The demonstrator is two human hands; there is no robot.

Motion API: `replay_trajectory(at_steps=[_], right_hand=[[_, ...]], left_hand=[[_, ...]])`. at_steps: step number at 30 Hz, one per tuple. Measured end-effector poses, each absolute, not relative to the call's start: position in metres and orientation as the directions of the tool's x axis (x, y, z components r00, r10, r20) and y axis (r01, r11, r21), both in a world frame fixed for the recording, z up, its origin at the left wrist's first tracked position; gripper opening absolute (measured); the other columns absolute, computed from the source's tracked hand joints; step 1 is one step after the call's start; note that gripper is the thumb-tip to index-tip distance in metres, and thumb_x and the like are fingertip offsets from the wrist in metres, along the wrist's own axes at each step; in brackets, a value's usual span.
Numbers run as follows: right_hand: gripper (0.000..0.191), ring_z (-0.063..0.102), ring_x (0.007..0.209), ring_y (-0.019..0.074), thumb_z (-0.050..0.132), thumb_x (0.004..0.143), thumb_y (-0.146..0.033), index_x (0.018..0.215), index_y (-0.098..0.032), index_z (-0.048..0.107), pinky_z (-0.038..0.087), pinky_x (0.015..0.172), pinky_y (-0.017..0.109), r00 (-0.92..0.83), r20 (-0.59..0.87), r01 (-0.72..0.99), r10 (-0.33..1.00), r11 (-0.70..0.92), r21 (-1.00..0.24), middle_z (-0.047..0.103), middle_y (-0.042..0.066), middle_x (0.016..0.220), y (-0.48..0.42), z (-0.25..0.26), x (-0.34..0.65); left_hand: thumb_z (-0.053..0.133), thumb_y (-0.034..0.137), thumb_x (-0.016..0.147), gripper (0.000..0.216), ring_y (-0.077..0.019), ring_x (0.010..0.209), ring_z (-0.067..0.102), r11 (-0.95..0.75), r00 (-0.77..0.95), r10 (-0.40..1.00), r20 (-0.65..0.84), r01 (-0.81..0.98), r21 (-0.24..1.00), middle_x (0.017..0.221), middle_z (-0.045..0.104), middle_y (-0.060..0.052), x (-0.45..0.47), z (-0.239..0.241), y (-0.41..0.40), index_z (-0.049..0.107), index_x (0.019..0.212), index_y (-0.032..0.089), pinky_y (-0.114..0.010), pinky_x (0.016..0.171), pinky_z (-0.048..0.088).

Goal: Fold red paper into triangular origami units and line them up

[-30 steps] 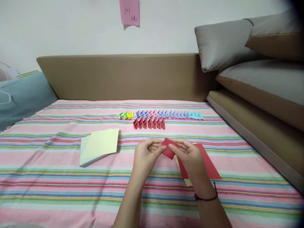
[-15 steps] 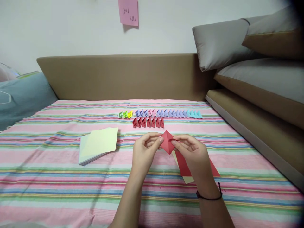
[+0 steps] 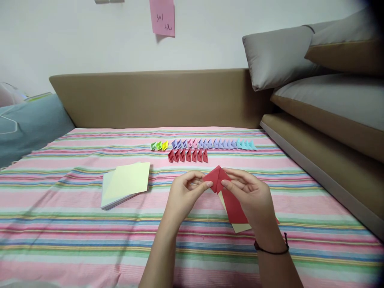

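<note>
A small diamond-shaped piece of folded red paper (image 3: 215, 179), creased down the middle, is held up between the two hands. The left hand's (image 3: 186, 190) grip is closed on its left side, thumb on the near face and fingers behind; the right hand's (image 3: 253, 196) grip pinches the right side likewise. Beneath the right hand lies a flat red paper sheet (image 3: 235, 210) over a cream paper sheet (image 3: 241, 228), on a pink multicoloured striped cloth (image 3: 75, 248). Beyond the hands stands a row of seven small folded red paper pieces (image 3: 189, 155), and behind it a longer row of green, yellow, purple, pink and light-blue folded paper pieces (image 3: 220, 144). Left of the hands sits a stack of pale square paper (image 3: 132, 178), its top yellow sheet skewed. A brown padded panel (image 3: 156, 100) closes the far side.
</note>
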State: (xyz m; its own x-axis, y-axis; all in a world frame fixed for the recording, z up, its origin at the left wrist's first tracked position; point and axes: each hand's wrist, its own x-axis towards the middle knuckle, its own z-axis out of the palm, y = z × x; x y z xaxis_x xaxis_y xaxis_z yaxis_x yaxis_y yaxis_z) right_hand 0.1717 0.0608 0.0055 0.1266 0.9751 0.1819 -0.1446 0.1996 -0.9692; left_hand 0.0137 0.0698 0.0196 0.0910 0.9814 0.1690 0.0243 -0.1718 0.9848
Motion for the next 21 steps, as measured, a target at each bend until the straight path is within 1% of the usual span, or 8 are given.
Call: replay_trajectory(at_steps=[2,3,5,7,10,14,17,21], right_hand=[[0.029,0.069,0.083,0.0214,0.073,0.069,-0.029,0.097,-0.021,0.07,0.056,0.076,0.034,0.143,0.183,-0.119,0.973,0.201,-0.972,0.073,0.005,0.093,0.059,0.0065,0.1704],[0.028,0.069,0.081,0.0213,0.073,0.07,-0.029,0.096,-0.022,0.07,0.056,0.074,0.034,0.15,0.191,-0.103,0.97,0.207,-0.973,0.073,0.004,0.092,0.0582,0.0067,0.1695],[0.026,0.069,0.08,0.0212,0.072,0.071,-0.027,0.097,-0.022,0.071,0.057,0.073,0.033,0.163,0.224,-0.057,0.961,0.236,-0.97,0.073,0.004,0.093,0.057,0.0066,0.1678],[0.023,0.068,0.085,0.021,0.07,0.073,-0.026,0.096,-0.023,0.071,0.057,0.077,0.033,0.177,0.283,-0.005,0.943,0.288,-0.958,0.072,0.003,0.097,0.0562,0.006,0.1666],[0.017,0.067,0.092,0.0205,0.069,0.074,-0.023,0.091,-0.022,0.072,0.055,0.083,0.032,0.176,0.339,0.008,0.924,0.343,-0.939,0.071,0.003,0.102,0.0562,0.0054,0.1662],[0.014,0.068,0.085,0.0199,0.072,0.071,-0.025,0.083,-0.02,0.067,0.057,0.073,0.029,0.119,0.242,-0.09,0.963,0.253,-0.963,0.071,0.004,0.098,0.0589,0.0042,0.1674],[0.017,0.068,0.079,0.0175,0.072,0.071,-0.025,0.085,-0.02,0.064,0.056,0.068,0.026,0.054,0.218,-0.148,0.975,0.223,-0.963,0.071,0.003,0.089,0.0615,0.0023,0.1687],[0.019,0.068,0.08,0.0163,0.07,0.074,-0.025,0.092,-0.021,0.067,0.055,0.069,0.024,0.01,0.212,-0.158,0.977,0.211,-0.965,0.071,0.002,0.088,0.0625,0.0007,0.1696]], left_hand=[[0.07,0.03,0.07,0.016,-0.0141,0.071,0.058,-0.246,0.06,0.969,0.24,0.111,0.963,0.077,0.063,-0.005,0.0144,0.0193,0.0695,0.065,0.07,0.015,-0.021,0.059,0.044],[0.069,0.031,0.072,0.016,-0.0135,0.069,0.058,-0.251,0.049,0.968,0.247,0.123,0.96,0.076,0.062,-0.005,0.0151,0.0194,0.0692,0.065,0.071,0.015,-0.021,0.057,0.043],[0.067,0.03,0.073,0.016,-0.0117,0.059,0.056,-0.208,0.056,0.977,0.204,0.076,0.975,0.068,0.061,-0.002,0.0166,0.0197,0.0683,0.065,0.08,0.016,-0.021,0.052,0.042],[0.065,0.03,0.075,0.02,-0.0104,0.049,0.053,-0.144,0.093,0.985,0.143,0.01,0.99,0.058,0.059,0.0,0.0178,0.0205,0.0673,0.064,0.089,0.016,-0.021,0.051,0.041],[0.065,0.028,0.076,0.021,-0.0107,0.049,0.055,-0.108,0.131,0.985,0.115,-0.057,0.992,0.055,0.056,0.001,0.0183,0.0221,0.0661,0.063,0.092,0.014,-0.021,0.053,0.044],[0.063,0.028,0.077,0.028,-0.0099,0.051,0.057,-0.13,0.141,0.979,0.15,-0.143,0.981,0.064,0.05,0.005,0.0174,0.0235,0.0657,0.055,0.102,0.019,-0.021,0.051,0.046],[0.06,0.028,0.079,0.019,-0.008,0.05,0.054,-0.149,0.17,0.971,0.168,-0.121,0.981,0.063,0.049,0.005,0.0166,0.0234,0.0664,0.056,0.095,0.018,-0.019,0.049,0.044],[0.059,0.027,0.081,0.015,-0.0085,0.048,0.052,-0.142,0.186,0.97,0.153,-0.071,0.987,0.052,0.052,0.004,0.0158,0.0227,0.068,0.057,0.09,0.015,-0.019,0.05,0.042]])
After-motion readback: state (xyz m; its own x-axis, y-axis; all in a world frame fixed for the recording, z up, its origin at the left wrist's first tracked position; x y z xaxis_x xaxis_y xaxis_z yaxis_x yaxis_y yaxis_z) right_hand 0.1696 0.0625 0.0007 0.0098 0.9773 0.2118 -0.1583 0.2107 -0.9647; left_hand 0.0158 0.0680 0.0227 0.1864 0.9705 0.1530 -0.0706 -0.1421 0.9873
